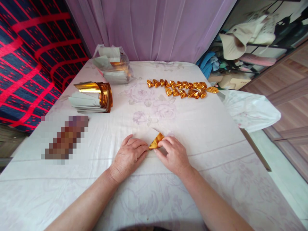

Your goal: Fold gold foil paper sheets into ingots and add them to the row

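A small sheet of gold foil paper [156, 141], partly folded, lies at the front middle of the table; one pale grey-white corner points away from me. My right hand [173, 154] pinches its right side between thumb and fingers. At the paper's lower left corner, the closed fingers of my left hand [131, 155] press together on it, with the thumb side partly hidden. Farther back to the right lie two rows of folded gold foil pieces [185, 85]. To the left stands a stack of gold foil sheets [92, 98], bent over with pale undersides showing.
A clear plastic bag [112, 64] of more sheets stands at the back left. A blurred-out object [66, 138] lies on the left of the flowered tablecloth [144, 199]. A white plastic bag [252, 109] hangs past the right edge, near crowded shelves. A purple curtain [154, 29] closes the back.
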Available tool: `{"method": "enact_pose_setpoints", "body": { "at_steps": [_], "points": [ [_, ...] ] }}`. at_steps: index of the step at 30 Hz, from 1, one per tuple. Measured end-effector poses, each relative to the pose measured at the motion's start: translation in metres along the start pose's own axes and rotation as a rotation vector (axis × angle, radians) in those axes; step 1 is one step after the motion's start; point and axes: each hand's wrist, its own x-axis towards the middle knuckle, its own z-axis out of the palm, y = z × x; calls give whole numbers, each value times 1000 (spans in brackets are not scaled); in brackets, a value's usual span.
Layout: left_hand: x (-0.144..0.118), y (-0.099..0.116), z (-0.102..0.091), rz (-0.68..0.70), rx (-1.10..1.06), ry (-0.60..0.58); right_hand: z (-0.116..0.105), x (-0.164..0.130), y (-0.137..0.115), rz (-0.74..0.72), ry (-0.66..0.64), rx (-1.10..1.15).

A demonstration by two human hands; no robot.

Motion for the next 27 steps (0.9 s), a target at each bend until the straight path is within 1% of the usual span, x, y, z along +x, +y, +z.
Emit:
{"method": "enact_pose_setpoints", "body": {
  "at_steps": [7,19,23,27],
  "points": [
    [1,0,-1,7,5,6,2,0,2,-25,-5,-35],
    [-1,0,0,19,69,18,3,0,2,-6,-2,-21],
    [-2,1,-1,69,101,39,3,1,0,12,-3,-23],
    [-2,0,-2,127,88,53,4,1,0,23,-9,-21]
  ]
}}
